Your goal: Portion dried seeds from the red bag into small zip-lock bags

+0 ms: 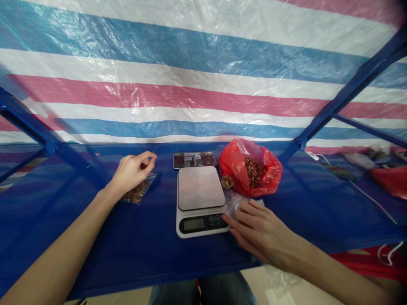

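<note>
A white kitchen scale (201,188) sits in the middle of the blue table, its display reading 0.0 and its plate bare. My right hand (259,233) lies at its right front corner, fingers stretched out, one fingertip at the buttons. Beneath that hand are clear plastic bags (233,203). Over on the left, my left hand (132,171) hovers above a small clear bag (137,194) of brown pieces. Its fingers are curled with thumb and index close together; a dark patch shows between them, and I cannot tell what it is.
An open red plastic bag (233,156) full of brown pieces stands right of the scale, beside a small cup (227,182) with pieces inside. Behind the scale lies a phone (194,160). Blue metal frame posts (337,99) rise at both sides before a striped tarp (190,97).
</note>
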`<state>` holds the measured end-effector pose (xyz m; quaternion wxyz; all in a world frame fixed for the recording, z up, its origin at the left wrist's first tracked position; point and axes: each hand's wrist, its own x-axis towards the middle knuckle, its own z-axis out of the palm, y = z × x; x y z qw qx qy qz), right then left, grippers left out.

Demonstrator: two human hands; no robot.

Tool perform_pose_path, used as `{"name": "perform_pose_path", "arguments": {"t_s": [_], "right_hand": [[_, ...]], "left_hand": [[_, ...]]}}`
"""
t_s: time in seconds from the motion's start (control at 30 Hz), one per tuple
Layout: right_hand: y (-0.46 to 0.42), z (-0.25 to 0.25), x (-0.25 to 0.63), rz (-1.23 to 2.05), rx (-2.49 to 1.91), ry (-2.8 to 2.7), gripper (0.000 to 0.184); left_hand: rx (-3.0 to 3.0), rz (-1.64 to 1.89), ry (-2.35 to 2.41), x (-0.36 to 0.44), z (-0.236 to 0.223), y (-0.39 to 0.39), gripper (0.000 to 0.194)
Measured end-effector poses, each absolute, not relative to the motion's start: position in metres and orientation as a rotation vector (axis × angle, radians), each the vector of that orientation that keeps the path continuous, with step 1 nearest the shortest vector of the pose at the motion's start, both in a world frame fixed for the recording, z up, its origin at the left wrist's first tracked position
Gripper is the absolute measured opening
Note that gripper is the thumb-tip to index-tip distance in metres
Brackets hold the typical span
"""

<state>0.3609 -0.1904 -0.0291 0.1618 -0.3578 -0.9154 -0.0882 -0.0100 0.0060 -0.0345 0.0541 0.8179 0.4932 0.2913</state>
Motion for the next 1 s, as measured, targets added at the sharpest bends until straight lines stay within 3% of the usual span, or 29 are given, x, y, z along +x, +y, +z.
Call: {"name": "perform_pose_path", "arguments": {"t_s": [0.2, 0.43, 0.5, 0.63, 0.7, 1.0], "right_hand": [[-0.194, -0.028, 0.343, -0.399, -0.96, -2.619, 0.022], [-0.167, 0.001, 0.368, -0.193, -1.135, -2.404, 0.02], [-0.149, 0.002, 0.38, -0.152, -1.241, -2.333, 0.03], [-0.122, -0.006, 0.392, 0.07, -1.323, -2.348, 0.076], [-0.116, -0.01, 0.391, 0.195, -1.343, -2.343, 0.089], [-0.108, -0.017, 0.39, 0.46, -1.308, -2.182, 0.076]], "left_hand": [[2.472, 0.902, 1.504, -0.011, -0.038, 0.008, 0.034], [2.478, 0.928, 1.487, -0.013, -0.04, 0.009, 0.034], [2.486, 0.926, 1.473, -0.013, -0.04, 0.01, 0.034], [2.49, 0.928, 1.47, -0.014, -0.042, 0.011, 0.033], [2.49, 0.937, 1.464, -0.014, -0.043, 0.012, 0.032], [2.502, 0.921, 1.468, -0.011, -0.04, 0.01, 0.033]]}}
